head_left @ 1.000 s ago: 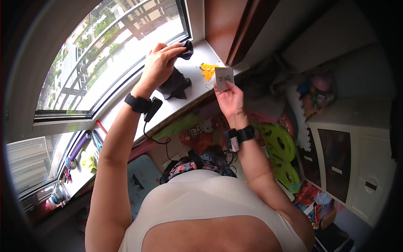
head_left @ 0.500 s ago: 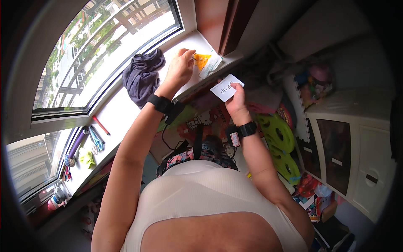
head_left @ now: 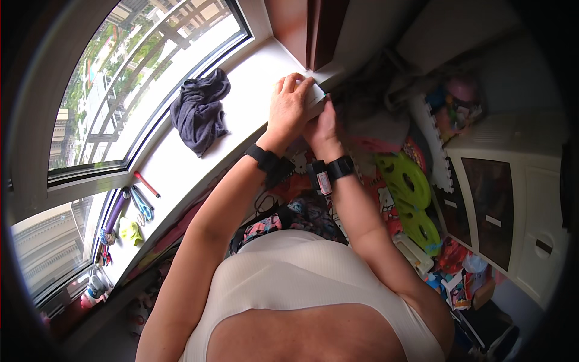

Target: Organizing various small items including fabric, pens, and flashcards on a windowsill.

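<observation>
1. Both hands have drawn together since the earlier frame: the left hand (head_left: 288,111), which was over an orange item at the sill's corner, and the right hand (head_left: 322,128), which held a white card apart from it, now meet. That orange item no longer shows.

2. White card (head_left: 313,95): held up between the hands at the far right end of the white windowsill (head_left: 248,75), beside the reddish-brown frame (head_left: 289,30). Something greyer shows just below it, too covered to identify.

3. Left hand: fingers bent over the card's left side. Its thumb is hidden, so whether it pinches cannot be told. Right hand: closed around the card's lower right side, thumb upright, fingers mostly out of sight.

4. Progress, judged from what shows: the card is in hand and not laid down. A dark grey cloth (head_left: 201,111) lies crumpled on the sill, well apart from the hands. How much remains cannot be told.

5. Farther left on the sill are a red pen (head_left: 146,184) and blue-handled scissors (head_left: 142,204).

6. Writing: the card bears faint dark marks, unreadable at this angle. A pale label (head_left: 324,183) on the right wrist device is too small to read. No brand can be made out.
</observation>
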Demonstrator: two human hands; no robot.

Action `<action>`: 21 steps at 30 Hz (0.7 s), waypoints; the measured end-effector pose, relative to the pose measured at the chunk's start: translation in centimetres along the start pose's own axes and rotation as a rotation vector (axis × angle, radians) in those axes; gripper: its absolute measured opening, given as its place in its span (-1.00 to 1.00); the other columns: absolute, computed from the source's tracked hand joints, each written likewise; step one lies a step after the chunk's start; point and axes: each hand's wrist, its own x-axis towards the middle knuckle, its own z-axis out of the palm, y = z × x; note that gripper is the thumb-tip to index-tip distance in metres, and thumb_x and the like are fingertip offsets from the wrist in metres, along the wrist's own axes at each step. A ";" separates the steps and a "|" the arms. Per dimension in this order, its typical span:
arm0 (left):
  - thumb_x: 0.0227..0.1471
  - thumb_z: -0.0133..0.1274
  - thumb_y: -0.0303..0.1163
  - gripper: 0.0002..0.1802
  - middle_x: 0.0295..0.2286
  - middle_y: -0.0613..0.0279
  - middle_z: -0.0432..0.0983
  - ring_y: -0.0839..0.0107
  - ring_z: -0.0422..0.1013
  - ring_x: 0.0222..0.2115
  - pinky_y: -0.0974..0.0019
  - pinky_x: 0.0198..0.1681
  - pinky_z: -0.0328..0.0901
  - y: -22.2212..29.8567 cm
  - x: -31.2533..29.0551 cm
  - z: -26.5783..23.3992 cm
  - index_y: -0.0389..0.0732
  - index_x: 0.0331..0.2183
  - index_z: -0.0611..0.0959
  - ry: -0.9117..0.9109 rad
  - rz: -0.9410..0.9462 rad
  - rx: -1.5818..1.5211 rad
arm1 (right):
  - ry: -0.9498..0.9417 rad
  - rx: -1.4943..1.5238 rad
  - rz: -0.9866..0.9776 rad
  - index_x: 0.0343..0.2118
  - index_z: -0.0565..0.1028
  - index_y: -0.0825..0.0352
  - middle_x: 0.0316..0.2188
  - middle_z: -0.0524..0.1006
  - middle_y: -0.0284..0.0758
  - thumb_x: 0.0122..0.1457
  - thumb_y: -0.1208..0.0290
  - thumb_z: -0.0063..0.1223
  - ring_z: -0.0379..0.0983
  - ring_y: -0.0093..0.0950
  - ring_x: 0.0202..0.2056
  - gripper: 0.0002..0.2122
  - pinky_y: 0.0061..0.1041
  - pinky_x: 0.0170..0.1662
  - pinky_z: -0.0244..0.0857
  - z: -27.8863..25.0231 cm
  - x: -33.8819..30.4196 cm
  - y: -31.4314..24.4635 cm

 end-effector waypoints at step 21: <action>-0.03 0.20 -0.13 -0.46 0.04 0.09 0.32 0.03 0.19 0.08 0.00 0.17 0.11 -9.1 -5.2 -14.5 0.02 0.03 0.56 0.169 -0.259 0.516 | 0.190 -0.031 -0.055 0.13 0.35 0.32 0.12 0.40 -0.24 0.35 0.08 -0.32 0.27 -0.23 0.15 -0.53 -0.12 0.29 -0.01 -0.9 -1.5 -1.1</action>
